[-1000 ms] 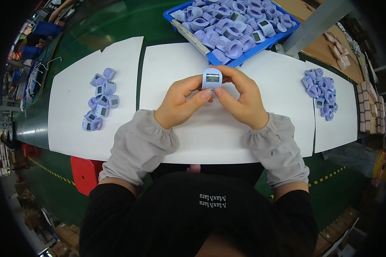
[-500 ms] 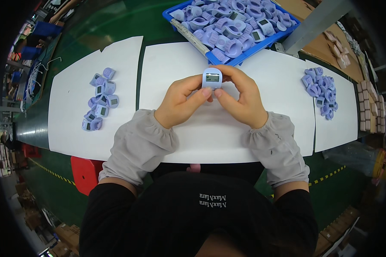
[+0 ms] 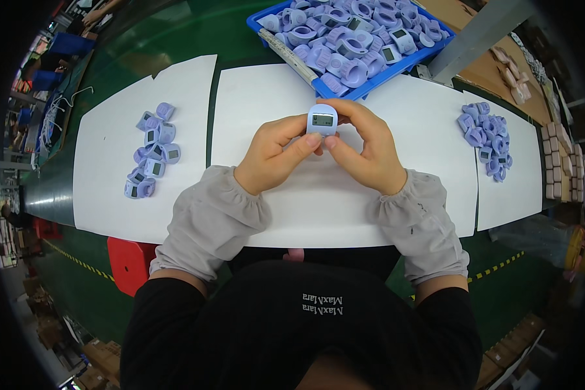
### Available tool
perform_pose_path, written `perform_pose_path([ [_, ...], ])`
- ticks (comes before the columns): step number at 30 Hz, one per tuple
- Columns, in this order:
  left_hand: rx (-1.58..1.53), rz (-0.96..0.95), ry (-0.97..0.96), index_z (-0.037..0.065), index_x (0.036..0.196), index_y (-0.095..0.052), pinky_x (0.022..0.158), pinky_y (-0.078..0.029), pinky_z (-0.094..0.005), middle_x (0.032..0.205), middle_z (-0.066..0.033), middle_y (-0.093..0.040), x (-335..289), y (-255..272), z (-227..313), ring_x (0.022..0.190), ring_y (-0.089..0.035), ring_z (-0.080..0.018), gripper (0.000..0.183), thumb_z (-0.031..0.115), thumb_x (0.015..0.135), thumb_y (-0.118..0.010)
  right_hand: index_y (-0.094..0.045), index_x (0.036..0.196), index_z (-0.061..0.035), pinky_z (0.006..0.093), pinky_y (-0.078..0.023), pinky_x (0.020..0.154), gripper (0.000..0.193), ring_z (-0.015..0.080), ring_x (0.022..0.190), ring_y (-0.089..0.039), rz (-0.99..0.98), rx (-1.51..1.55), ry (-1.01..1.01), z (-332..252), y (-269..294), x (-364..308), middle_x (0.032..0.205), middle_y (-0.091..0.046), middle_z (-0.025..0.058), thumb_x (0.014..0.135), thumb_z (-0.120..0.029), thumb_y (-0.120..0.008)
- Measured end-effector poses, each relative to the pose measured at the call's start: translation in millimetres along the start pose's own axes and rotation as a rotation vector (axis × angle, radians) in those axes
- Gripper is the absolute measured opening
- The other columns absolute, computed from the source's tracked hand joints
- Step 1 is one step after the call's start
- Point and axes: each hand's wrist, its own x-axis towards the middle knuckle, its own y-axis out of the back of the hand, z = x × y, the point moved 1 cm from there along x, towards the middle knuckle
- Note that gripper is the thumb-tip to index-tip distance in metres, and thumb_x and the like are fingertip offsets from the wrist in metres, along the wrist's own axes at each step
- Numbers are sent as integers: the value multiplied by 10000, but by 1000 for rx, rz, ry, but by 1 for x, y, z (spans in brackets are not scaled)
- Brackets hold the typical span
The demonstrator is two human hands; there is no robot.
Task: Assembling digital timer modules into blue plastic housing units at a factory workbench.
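Between both hands, over the middle of the white-covered table (image 3: 305, 214), is a small lilac device (image 3: 322, 121) with a grey display facing up. My left hand (image 3: 273, 151) is closed on its left side, the thumb at the lower edge. My right hand (image 3: 372, 148) grips it from the right, its forefinger curled round the far edge and its thumb at the lower right. The fingers hide the device's underside. Similar devices lie in a loose pile (image 3: 153, 151) on the left and in a denser pile (image 3: 487, 138) on the right.
Beyond my hands a blue crate (image 3: 387, 81) is heaped with lilac devices. A grey metal post (image 3: 478, 42) rises beside it. A red stool (image 3: 129, 265) stands below the table's left front edge. Stacked boxes (image 3: 561, 162) are at the far right. Another person's arm shows at the top left.
Both hands and the device stay almost in place. Only the glare on the display looks slightly different.
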Motion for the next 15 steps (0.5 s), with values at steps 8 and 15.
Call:
perform_pose_path([
  [8, -64, 101, -80, -33, 1137, -573, 758, -472, -276, 972, -78, -615, 1, -6, 1, 816, -567, -134, 312, 201, 954, -480, -550, 1196, 30, 326, -454, 891, 404, 203, 969, -593, 8, 23, -7, -1, -2, 0, 1063, -613, 123, 806, -68, -592],
  [15, -52, 74, -70, -46, 1128, -558, 785, -457, -287, 973, -79, -607, 0, -4, 2, 833, -548, -137, 344, 232, 996, -403, -557, 1184, 20, 324, -442, 902, 392, 194, 988, -580, 0, 47, -16, -2, 0, -1, 1061, -606, 113, 807, -71, -609],
])
